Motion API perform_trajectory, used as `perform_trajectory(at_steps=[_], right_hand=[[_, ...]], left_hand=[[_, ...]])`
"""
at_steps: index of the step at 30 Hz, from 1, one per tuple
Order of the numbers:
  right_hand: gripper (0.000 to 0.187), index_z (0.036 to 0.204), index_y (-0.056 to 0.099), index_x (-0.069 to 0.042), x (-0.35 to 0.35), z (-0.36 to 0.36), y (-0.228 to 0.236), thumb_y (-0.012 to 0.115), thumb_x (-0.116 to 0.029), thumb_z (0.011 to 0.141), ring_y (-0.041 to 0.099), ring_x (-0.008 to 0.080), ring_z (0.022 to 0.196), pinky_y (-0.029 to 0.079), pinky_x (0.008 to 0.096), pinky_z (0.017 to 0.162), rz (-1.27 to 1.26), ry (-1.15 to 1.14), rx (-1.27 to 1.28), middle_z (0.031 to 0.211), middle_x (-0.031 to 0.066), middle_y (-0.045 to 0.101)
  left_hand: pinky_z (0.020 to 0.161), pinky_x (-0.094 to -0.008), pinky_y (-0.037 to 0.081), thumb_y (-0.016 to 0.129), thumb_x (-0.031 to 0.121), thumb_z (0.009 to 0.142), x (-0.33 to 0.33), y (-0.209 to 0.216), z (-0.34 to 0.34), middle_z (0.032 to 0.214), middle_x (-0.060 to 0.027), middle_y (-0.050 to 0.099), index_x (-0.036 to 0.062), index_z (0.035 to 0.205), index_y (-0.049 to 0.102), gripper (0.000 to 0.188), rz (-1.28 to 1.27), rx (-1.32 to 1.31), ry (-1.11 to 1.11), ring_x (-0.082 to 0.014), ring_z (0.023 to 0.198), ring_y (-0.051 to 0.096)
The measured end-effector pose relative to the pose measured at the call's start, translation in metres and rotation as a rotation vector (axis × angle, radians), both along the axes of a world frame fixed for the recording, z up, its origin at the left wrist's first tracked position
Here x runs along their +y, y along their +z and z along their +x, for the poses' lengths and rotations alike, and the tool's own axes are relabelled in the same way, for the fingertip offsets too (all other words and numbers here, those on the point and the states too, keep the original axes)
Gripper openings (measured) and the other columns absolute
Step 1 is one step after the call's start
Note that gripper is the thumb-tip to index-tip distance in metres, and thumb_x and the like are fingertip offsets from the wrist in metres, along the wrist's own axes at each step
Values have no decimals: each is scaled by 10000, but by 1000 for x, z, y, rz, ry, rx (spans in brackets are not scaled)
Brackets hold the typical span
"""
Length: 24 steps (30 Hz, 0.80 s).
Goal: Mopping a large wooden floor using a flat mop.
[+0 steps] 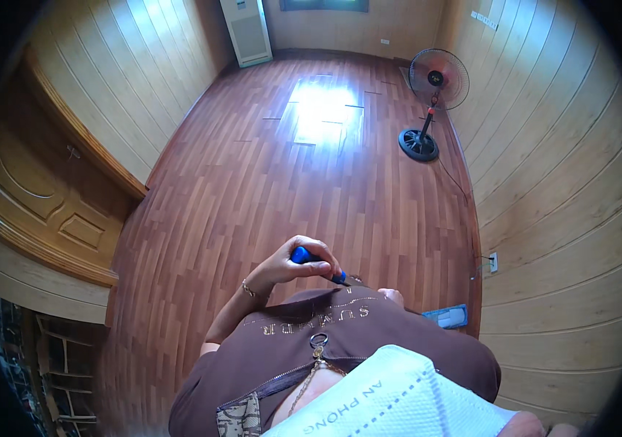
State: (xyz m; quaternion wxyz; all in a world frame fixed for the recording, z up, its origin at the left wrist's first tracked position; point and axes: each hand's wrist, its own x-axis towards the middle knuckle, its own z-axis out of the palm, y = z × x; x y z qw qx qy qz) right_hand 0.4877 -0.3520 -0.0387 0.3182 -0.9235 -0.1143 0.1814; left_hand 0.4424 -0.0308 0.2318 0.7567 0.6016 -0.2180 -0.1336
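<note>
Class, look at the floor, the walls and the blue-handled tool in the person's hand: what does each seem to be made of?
Floor: reddish wood or laminate strips, glossy, mirroring window light. Walls: pale varnished wood planks with visible seams. Tool in the left hand: handle probably smooth blue plastic; its tip is hidden.

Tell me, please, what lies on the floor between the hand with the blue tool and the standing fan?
In the head view, only bare wooden floor lies between the left hand, gripping the blue tool, and the standing fan; a sunlit patch sits off to the side.
</note>
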Motion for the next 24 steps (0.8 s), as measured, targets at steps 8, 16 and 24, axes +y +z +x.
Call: perform_trajectory(at_steps=[8, 16, 24], right_hand=[[297, 789, 700, -157, -1, 45, 19, 733, -425, 663, 665, 330, 734, 493, 426, 634, 132, -40, 56, 736, 130, 667], [207, 644, 574, -81, 20, 134, 68, 630, -274, 695, 580, 423, 688, 443, 461, 551, 260, 139, -284, 678, 207, 562], [272, 805, 673, -82, 16, 205, 19, 797, -266, 649, 640, 244, 722, 498, 372, 665, 245, 403, -68, 743, 101, 655]], left_hand=[[754, -310, 539, 698, 87, 832, -14, 18, 50, 848, -109, 691, -27, 871, 678, 122, 15, -99, 48, -161, 801, 646], [757, -332, 535, 731, 31, 787, -33, 49, 80, 822, -113, 696, 5, 821, 683, 64, 116, -376, 150, -197, 793, 666], [936, -384, 410, 711, 92, 813, -65, 25, 70, 858, -63, 710, 64, 849, 691, 50, 434, -414, 338, -181, 869, 674]])
